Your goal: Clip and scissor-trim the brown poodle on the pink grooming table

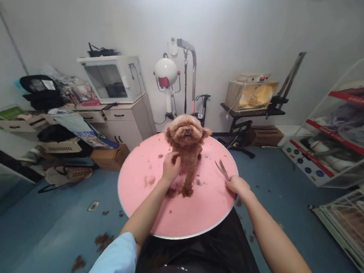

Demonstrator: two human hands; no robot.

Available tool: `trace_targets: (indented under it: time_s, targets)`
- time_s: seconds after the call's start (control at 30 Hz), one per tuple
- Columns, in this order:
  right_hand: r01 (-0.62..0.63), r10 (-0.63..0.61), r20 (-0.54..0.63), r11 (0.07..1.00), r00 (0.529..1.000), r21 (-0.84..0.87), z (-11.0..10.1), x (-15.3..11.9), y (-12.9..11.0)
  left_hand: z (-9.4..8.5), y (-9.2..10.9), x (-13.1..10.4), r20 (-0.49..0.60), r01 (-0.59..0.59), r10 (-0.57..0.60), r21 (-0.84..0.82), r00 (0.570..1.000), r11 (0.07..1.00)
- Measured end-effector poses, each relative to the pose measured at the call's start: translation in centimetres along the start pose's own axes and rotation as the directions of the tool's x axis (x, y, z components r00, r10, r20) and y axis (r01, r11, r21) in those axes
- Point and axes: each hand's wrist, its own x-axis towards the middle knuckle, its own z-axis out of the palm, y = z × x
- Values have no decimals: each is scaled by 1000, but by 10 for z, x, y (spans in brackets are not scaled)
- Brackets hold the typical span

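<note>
A curly brown dog [187, 132] faces me on a round pink table [201, 213]. My left hand [170, 168] is at the dog's front, on the left side of its chest, with its fingers curled together; what they hold, if anything, is too small to tell. Over the table's right edge, my right hand [237, 185] is closed on a pair of scissors [223, 171]. The blades are slightly apart, point up and left, and do not touch the dog. Tufts of cut fur [149, 180] lie around the dog.
Behind the table stand a grooming arm [193, 70] and a white dryer [166, 72]. A cabinet [133, 116] and cardboard box [110, 156] are at left. Shelves [336, 136] and a wire cage [354, 221] stand at right. Fur clumps [103, 240] lie on the floor.
</note>
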Motion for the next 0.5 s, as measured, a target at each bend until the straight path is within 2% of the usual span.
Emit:
trace_targets:
  time_s: [0.07, 0.13, 0.17, 0.2, 0.23, 0.27, 0.33, 0.37, 0.4, 0.43, 0.47, 0.5]
  targets:
    - [18, -18, -64, 1000, 998, -7, 6, -12, -4, 9, 12, 21, -83, 6, -7, -5, 997, 1000]
    - [65, -51, -196, 996, 979, 67, 16, -29, -9, 16, 18, 38, 19, -17, 19, -120, 1000, 993]
    - [128, -82, -303, 983, 949, 132, 23, -38, -13, 20, 18, 42, 7, -43, 45, -152, 999, 987]
    - [230, -125, -429, 952, 894, 202, 29, -48, -18, 24, 17, 43, -8, -89, 89, -150, 996, 985]
    - [373, -192, -552, 897, 812, 237, 35, -56, -23, 28, 14, 40, 2, -135, 137, -133, 991, 982]
    - [527, -275, -656, 820, 703, 222, 38, -64, -31, 32, 9, 35, 44, -177, 183, -120, 982, 977]
    - [732, -439, -751, 676, 492, 85, 40, -75, -52, 39, -2, 20, 86, -173, 188, -153, 978, 973]
    - [774, -490, -765, 633, 418, 17, 38, -79, -65, 42, -7, 13, 74, -115, 132, -196, 988, 974]
    - [784, -518, -767, 620, 379, -30, 35, -81, -78, 44, -12, 6, 53, -16, 32, -270, 998, 963]
    - [776, -521, -769, 629, 372, -51, 32, -83, -92, 46, -16, -1, 53, 126, -114, -391, 992, 912]
    - [762, -525, -758, 645, 386, -59, 29, -83, -106, 48, -18, -6, 92, 281, -274, -526, 957, 803]
    - [755, -548, -732, 652, 406, -70, 28, -84, -117, 50, -19, -10, 174, 416, -406, -641, 897, 645]
